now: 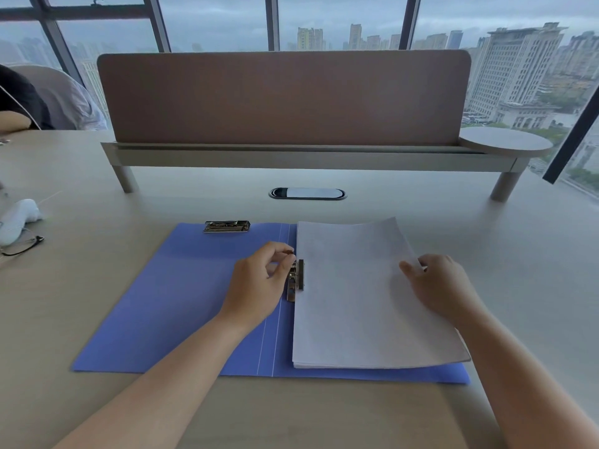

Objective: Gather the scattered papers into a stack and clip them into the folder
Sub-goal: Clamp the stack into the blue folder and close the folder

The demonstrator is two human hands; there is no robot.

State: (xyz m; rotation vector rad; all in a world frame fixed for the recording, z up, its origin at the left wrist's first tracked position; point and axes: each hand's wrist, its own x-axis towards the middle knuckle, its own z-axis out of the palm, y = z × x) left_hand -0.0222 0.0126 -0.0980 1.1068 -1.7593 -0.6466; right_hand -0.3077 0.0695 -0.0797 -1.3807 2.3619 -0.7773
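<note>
Head view looks down on a pale wooden desk (pixel 324 413) where I see an open blue plastic folder (pixel 181 306) lying flat. On its right half sits a squared stack of white papers (pixel 353 303), its left edge along the spine and its far right corner curling up a little. My left hand (pixel 256 283) is at the spine, fingers curled with thumb and forefinger pinching the lever of a silver metal spring clip (pixel 296 280) that stands at the left edge of the stack. I cannot tell whether the clip's bar is down on the sheets. My right hand (pixel 440 286) rests on the right side of the stack, fingers loosely bent and pressing the top sheet, thumb pointing left.

At the far edge of the folder's left half lies a second silver metal clip (pixel 227 226), flat. Farther back are an oval black cable port (pixel 307 193) and a brown felt divider screen (pixel 285 98). At the left edge lie black-rimmed glasses (pixel 22 246) and a white cloth (pixel 17 218).
</note>
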